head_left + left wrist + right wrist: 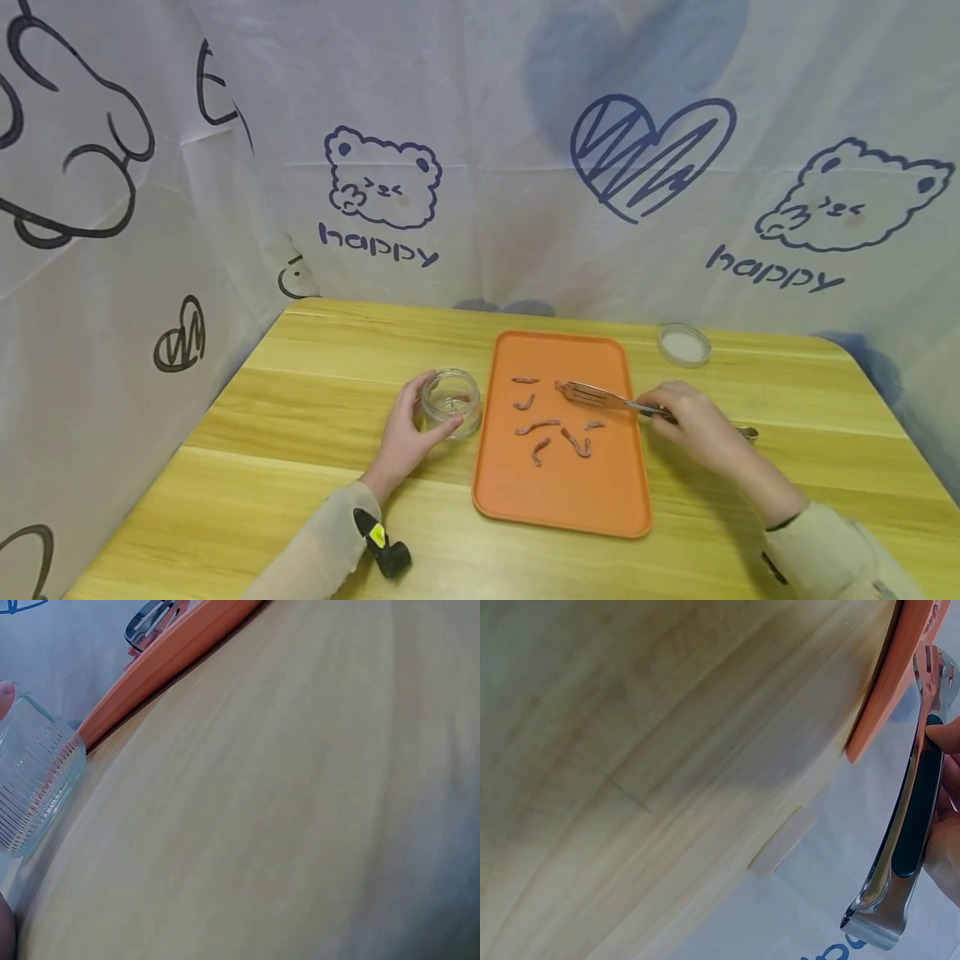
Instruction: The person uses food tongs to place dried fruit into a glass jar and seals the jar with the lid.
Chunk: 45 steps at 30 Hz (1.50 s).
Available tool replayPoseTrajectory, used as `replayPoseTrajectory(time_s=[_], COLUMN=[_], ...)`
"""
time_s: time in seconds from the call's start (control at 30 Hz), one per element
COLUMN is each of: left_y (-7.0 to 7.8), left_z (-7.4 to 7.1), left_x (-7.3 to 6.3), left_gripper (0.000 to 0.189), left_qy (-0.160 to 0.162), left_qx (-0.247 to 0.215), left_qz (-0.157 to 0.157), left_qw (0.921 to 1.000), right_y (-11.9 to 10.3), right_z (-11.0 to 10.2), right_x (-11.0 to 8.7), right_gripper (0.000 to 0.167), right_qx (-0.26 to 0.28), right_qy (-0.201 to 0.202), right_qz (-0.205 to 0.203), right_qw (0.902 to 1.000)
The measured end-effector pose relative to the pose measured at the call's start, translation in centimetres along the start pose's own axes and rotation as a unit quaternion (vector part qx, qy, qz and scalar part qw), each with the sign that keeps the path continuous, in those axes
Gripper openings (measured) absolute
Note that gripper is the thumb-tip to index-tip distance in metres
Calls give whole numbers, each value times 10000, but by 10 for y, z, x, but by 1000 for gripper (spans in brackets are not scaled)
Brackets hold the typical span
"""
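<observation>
In the head view my left hand [408,435] holds a clear glass jar [452,407] by its sides, left of an orange tray [562,507]. The jar stands open at the top; something small and brownish shows in it, too unclear to name. My right hand [696,423] grips metal tongs [600,397] with dark handle grips [919,806]. The tongs' slotted heads are over the tray, at a small worm-like piece [560,386]; whether they pinch it I cannot tell. Several more brownish-pink worm-like pieces [577,444] lie scattered on the tray. Ribbed glass shows on the jar [41,780] in the left wrist view.
A round clear lid [684,346] lies on the wooden table [300,400], behind the tray's right far corner. A white cloth with printed drawings [510,225] hangs along the table's back and left edges.
</observation>
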State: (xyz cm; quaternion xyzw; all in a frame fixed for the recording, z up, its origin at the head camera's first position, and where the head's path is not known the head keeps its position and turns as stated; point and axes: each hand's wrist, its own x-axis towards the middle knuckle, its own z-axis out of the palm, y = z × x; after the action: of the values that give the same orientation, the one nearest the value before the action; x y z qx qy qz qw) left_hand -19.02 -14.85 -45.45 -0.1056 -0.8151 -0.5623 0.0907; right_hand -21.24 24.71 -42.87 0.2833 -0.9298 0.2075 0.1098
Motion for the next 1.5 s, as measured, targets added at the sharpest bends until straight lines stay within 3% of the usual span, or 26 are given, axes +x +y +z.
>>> replayPoseTrajectory(time_s=[0.37,0.7,1.23,1.37,1.5], left_y=[0,-3,-4,-21,-25], left_z=[1,2,0,1,3], left_x=[-1,0,0,4,4], left_gripper=[76,75,76,77,76], left_qy=[-20,-1,-37,6,39], left_qx=[-13,1,-18,-51,-118], left_qz=[8,28,-30,-33,-32], left_qw=[10000,10000,10000,10000,9999], right_y=[-6,-14,-37,-44,-49], right_z=[-4,-7,4,6,8], right_x=[4,13,33,38,43], right_gripper=[18,19,21,20,20], right_qx=[52,34,175,256,348], right_qy=[52,365,266,302,351], right_qz=[140,31,24,10,9], right_qw=[9999,9993,9995,9992,9988])
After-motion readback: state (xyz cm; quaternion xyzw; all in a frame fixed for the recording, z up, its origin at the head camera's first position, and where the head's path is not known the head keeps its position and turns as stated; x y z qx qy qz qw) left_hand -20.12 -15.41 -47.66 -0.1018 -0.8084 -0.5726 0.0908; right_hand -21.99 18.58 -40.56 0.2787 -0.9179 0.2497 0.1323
